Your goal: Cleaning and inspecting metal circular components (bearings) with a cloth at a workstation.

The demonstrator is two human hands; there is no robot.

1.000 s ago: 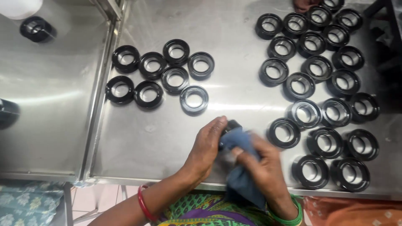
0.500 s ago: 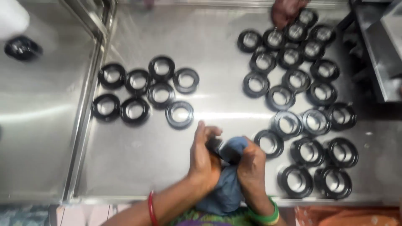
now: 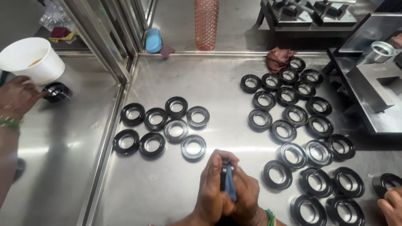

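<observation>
Wiping goes on at near centre: left hand (image 3: 212, 190) has fingers curled tight round a black ring (image 3: 222, 175), held edge-on above the steel table (image 3: 217, 75). Right hand (image 3: 248, 197) is closed too, pressing a blue cloth (image 3: 230, 188) vs. the ring.

Progress, judged from layout: left cluster (image 3: 176, 130) = 8 rings, prob. done. Right cluster (image 3: 295, 115) = approx. 21, prob. left to do, so under a third through. Can't tell for sure which pile is which.

Other counts:
- 1 ring in hand
- 1 ring far right by another person's hand (image 3: 391, 207)
- 1 white cup (image 3: 31, 58) at far left
- 1 pink bottle (image 3: 206, 23) at the far edge
</observation>
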